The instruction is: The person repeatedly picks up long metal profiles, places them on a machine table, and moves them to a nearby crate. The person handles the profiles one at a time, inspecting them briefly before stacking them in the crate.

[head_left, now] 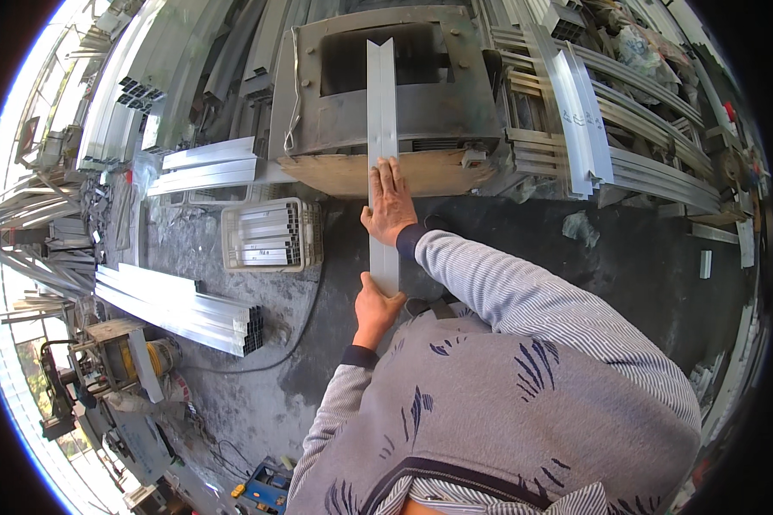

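Note:
A long silver metal profile [384,112] with a V-shaped notch at its far end runs straight out in front of me. Its far part lies over a dark grey machine [335,116] and a wooden board [331,172] on the machine's near edge. My right hand [391,208] rests on top of the profile, fingers stretched out along it and the thumb at its left edge. Close to my body, my left hand [375,311] holds the profile's near end, with some of its fingers hidden underneath.
Left of me a plastic crate [315,236] holds short profiles. Bundled square tubes [180,309] lie on the floor nearby. Long profiles [584,120] are stacked to the right of the machine. A cable [305,330] curves across the floor; a blue tool case [266,487] sits lower left.

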A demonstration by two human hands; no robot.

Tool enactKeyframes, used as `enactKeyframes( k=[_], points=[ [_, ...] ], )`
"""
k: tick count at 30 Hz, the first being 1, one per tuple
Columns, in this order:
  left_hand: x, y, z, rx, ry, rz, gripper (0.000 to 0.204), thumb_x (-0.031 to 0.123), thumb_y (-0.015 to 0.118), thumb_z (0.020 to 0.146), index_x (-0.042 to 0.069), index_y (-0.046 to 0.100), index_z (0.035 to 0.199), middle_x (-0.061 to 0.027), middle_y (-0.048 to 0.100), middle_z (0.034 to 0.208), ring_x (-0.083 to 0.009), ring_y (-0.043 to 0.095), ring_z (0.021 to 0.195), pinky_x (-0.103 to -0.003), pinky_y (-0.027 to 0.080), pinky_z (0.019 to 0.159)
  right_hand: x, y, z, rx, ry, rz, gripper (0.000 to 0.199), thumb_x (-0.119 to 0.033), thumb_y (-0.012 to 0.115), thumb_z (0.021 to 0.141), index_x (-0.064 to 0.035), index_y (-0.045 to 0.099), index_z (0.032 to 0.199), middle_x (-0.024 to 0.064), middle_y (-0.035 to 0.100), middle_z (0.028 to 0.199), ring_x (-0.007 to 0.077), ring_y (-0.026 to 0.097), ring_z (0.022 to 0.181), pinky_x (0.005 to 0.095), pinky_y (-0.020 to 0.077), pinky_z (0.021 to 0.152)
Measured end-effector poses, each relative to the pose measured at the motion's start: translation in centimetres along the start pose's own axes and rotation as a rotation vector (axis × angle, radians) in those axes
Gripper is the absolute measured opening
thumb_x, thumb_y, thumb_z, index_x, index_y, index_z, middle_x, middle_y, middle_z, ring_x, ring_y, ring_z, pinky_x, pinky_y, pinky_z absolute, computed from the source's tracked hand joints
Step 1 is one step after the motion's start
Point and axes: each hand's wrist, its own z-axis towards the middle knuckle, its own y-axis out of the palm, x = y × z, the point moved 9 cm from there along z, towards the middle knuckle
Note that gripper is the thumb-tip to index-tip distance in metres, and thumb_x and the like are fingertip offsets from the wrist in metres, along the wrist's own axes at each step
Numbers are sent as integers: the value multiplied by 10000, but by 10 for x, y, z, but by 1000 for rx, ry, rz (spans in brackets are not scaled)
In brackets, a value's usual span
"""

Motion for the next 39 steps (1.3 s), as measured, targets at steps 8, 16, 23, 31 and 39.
enactKeyframes(
  k=[8, 16, 23, 31, 39],
  points=[
    [-26, 8, -19, -6, -64, 1, 637, 256, 837, 743, 20, 416, 1158, -313, 706, 930, -518, 709, 904, -547, 565, 770, -14, 10, -25, -38, -58, 13, 847, -306, 711, 865, 85, 383, 1541, 256, 276, 1657, 444, 188, 1576, 568, 282, 1219],
    [87, -23, 132, 50, 41, 7, 607, 291, 796, 753, 2, 442, 1152, -313, 713, 936, -527, 701, 906, -564, 566, 798, 50, -25, 146, 115, -21, -5, 802, -294, 728, 847, 29, 437, 1521, 214, 337, 1645, 396, 244, 1578, 608, 297, 1218],
    [203, -57, 257, 37, 77, 108, 654, 366, 799, 775, -26, 446, 1163, -341, 721, 1020, -518, 704, 994, -547, 566, 883, 117, -58, 299, 73, 97, -201, 782, -421, 635, 913, -67, 436, 1581, 118, 365, 1675, 289, 245, 1601, 608, 250, 1242],
    [180, -33, 219, -3, 31, 50, 660, 356, 796, 774, -5, 427, 1185, -327, 725, 1021, -513, 715, 989, -533, 572, 892, 112, -51, 251, 78, 65, -167, 761, -384, 649, 920, -76, 437, 1584, 112, 353, 1681, 295, 230, 1604, 587, 278, 1242],
    [128, -15, 166, -10, 18, 11, 625, 332, 807, 773, 12, 409, 1135, -310, 724, 973, -503, 725, 933, -534, 583, 849, 85, -37, 188, 15, 39, -127, 803, -359, 664, 917, -38, 394, 1602, 148, 303, 1698, 338, 210, 1607, 481, 295, 1269]
  ],
)
